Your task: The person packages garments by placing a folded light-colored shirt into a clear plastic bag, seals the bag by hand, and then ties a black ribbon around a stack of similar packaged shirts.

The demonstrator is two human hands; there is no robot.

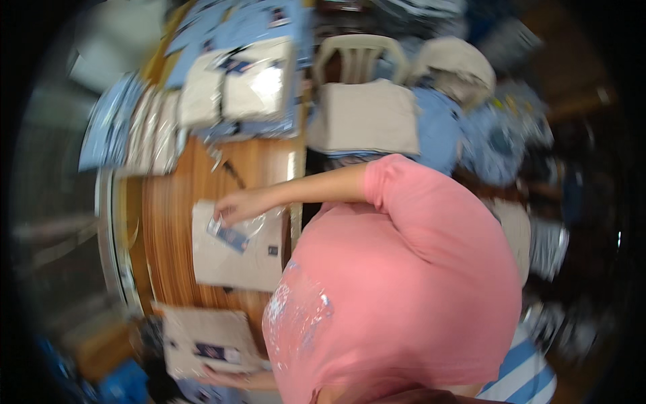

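A folded beige shirt (202, 269) lies on the wooden table in front of me. Over it, my right hand (241, 206) pinches the white end of a blue card tag (232, 239). A small dark patch shows on the shirt beside the tag. Lower in the view, another folded beige garment (202, 323) in clear plastic carries a dark label. My left hand (225, 377) grips the near edge of this packed garment, fingers partly hidden by it. My pink shirt fills much of the view.
Stacks of plastic-packed beige shirts (259, 91) and light blue shirts (249, 23) stand on the table's far end. More packs (148, 131) stand at its left edge. A plastic chair (360, 50) stands behind a beige folded pile (363, 118). Bagged garments (494, 145) crowd the right.
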